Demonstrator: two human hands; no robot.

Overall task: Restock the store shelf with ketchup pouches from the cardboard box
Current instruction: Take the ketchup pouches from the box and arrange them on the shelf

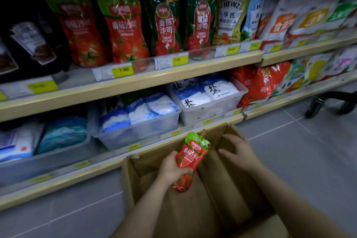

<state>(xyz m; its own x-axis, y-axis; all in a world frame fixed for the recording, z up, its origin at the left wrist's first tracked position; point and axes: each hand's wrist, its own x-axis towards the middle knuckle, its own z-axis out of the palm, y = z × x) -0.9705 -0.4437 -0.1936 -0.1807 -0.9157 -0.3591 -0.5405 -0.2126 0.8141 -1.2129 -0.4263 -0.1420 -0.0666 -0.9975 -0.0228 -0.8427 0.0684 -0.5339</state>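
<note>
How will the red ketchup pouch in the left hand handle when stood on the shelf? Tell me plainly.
The ketchup pouch is probably soft: it narrows where the left hand grips its middle. Its glossy film may be a little slippery. The matching pouches on the shelf lean rather than stand straight, so it will likely tip unless propped against a neighbour.

left hand (174, 168): curled, gripping | right hand (238, 150): fingers spread, relaxed | both forearms extended
</note>
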